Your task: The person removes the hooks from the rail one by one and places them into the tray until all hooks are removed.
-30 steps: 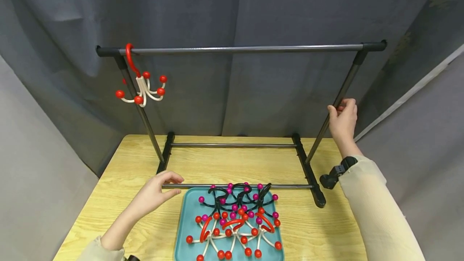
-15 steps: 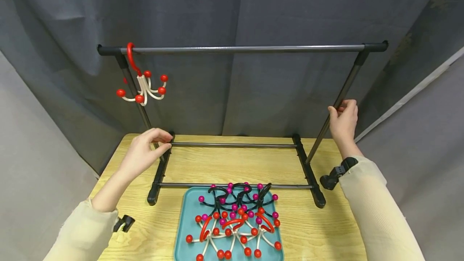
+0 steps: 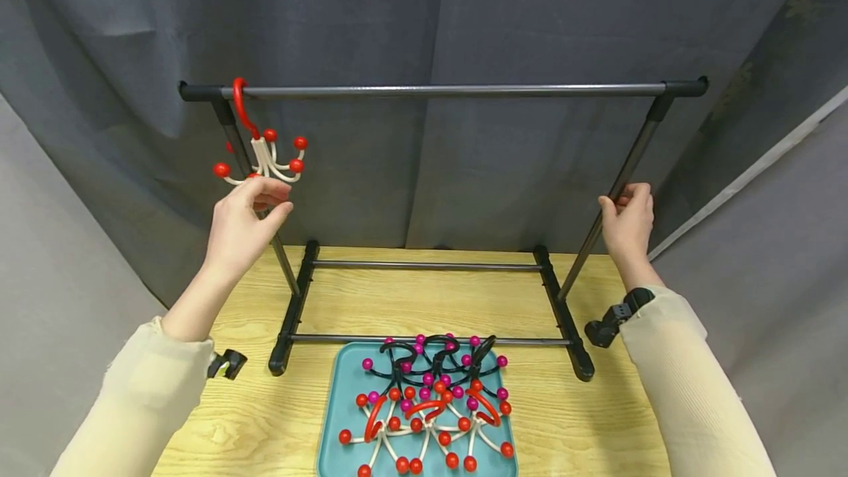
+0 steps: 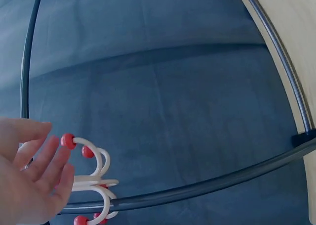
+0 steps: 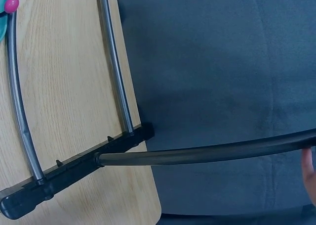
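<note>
The white multi-hook hanger with red ball tips (image 3: 261, 157) hangs by its red loop from the far left end of the rack's top bar (image 3: 450, 90), right beside the left upright (image 3: 255, 201). The left hand (image 3: 241, 223) is up just under it, fingers loosely spread and relaxed, fingertips right at the lowest red ball; whether they touch it can't be told. From the left wrist camera, the open fingers (image 4: 47, 160) sit right next to the white hooks (image 4: 96, 178). Over on the other side, the right hand (image 3: 626, 223) is wrapped around the right upright (image 3: 612, 193), gripping it about midway up. Below, a teal tray (image 3: 338, 418) on the wooden table (image 3: 265, 418) holds a tangle of black-and-pink and white-and-red hangers (image 3: 430, 400).
</note>
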### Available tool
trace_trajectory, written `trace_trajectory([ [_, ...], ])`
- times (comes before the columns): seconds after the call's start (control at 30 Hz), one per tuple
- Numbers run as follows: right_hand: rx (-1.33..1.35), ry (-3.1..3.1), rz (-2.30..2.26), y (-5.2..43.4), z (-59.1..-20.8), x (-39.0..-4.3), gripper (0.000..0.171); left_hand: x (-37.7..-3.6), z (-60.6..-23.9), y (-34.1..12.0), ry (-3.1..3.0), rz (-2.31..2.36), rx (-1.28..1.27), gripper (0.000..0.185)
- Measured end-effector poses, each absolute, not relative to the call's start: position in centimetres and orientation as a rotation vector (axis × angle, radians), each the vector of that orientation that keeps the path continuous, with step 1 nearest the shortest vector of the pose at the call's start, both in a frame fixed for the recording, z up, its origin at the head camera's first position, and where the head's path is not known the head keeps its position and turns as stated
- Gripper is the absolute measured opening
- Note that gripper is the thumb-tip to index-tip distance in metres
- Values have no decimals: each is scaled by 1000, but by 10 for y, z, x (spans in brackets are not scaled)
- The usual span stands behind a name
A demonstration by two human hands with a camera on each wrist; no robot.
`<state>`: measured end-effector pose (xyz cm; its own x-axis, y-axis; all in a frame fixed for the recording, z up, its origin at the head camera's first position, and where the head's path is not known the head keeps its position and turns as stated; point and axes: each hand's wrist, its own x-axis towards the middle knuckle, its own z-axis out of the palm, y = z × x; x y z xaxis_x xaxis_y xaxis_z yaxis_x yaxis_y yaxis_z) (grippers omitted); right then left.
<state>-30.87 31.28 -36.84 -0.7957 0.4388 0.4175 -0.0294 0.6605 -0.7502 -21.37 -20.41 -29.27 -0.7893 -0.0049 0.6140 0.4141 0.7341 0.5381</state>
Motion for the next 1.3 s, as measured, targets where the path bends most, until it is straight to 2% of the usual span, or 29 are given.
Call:
trace_trajectory([
  [0.37, -319, -2291, 1038, 313, -368, -309, 43, -225, -261, -204, -2088, -880, -125, 23],
  [0.73, -315, -2293, 1048, 311, -367, -309, 42, -239, -230, -205, -2024, -969, 86, 35],
  [1.03, -306, -2290, 1044, 310, -370, -311, 41, -248, -223, -207, -2056, -1022, 120, 30],
  [1.3, -296, -2288, 1043, 309, -370, -312, 41, -255, -220, -207, -2142, -1094, 151, 38],
])
